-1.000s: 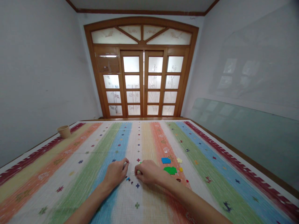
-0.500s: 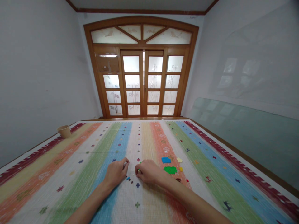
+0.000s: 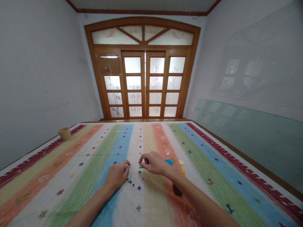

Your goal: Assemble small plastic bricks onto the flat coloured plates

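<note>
My left hand (image 3: 116,175) rests on the striped cloth with its fingers curled in; what they hold, if anything, I cannot make out. Just below its fingertips lie small blue pieces (image 3: 129,181) and some dark ones (image 3: 133,185). My right hand (image 3: 155,163) is raised slightly, thumb and forefinger pinched together. A tiny dark speck shows at the pinch, too small to name. Under it are small green pieces (image 3: 140,167), a red bit (image 3: 143,178) and a yellow bit (image 3: 151,180). My right forearm hides the green pile.
Right of my right hand lie a blue pile (image 3: 169,162), a pale yellow pile (image 3: 181,162), a yellow pile (image 3: 183,171) and a brown pile (image 3: 177,190). A paper cup (image 3: 64,134) stands at the far left of the table, covered by the striped cloth (image 3: 78,170).
My right hand has lifted and moved slightly away from me, uncovering small coloured pieces beneath it. Its forearm now covers the green pile. My left hand has hardly moved.
</note>
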